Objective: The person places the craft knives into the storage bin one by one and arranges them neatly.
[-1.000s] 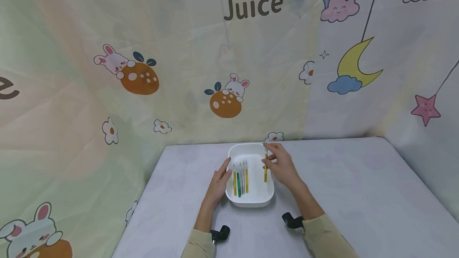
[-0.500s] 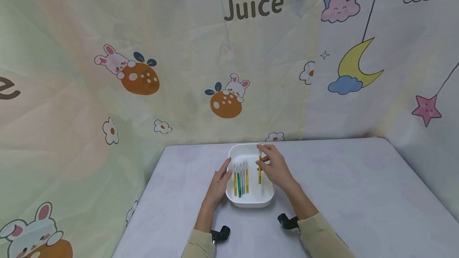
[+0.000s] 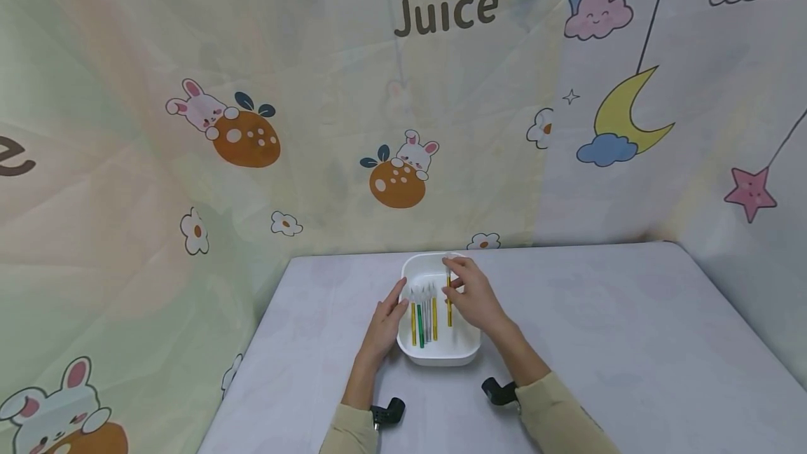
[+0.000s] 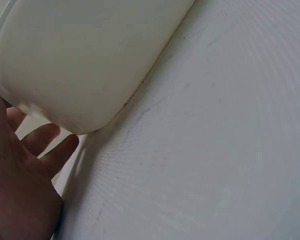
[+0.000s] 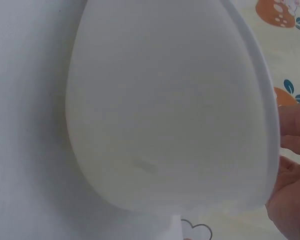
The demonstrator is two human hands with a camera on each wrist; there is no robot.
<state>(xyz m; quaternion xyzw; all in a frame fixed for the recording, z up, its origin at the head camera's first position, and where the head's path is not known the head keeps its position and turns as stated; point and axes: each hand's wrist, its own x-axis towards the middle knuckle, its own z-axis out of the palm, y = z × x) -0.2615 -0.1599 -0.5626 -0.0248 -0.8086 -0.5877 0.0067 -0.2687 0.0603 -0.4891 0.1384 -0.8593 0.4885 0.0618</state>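
Observation:
A white tray (image 3: 441,359) stands on the table with several thin sticks lying side by side in its left half. Among them are yellow sticks (image 3: 413,324), a green stick (image 3: 420,328) and silver-grey ones, all with pale tips at the far end. My right hand (image 3: 476,296) pinches another thin yellow stick (image 3: 450,314) upright in the view, over the tray's right half. In the right wrist view the tray wall hides this stick. My left hand (image 3: 381,328) rests against the tray's left side, its fingers (image 4: 62,152) extended along the outer wall in the left wrist view.
The table (image 3: 605,342) has a pale cloth, its far edge close behind the tray. A printed curtain (image 3: 328,160) with rabbits and oranges hangs behind and to the left. Black wrist cameras (image 3: 387,412) sit at both sleeves.
My right hand has moved left across the tray with the yellow stick, nearer to the row of sticks. My left hand and the tray have stayed in place.

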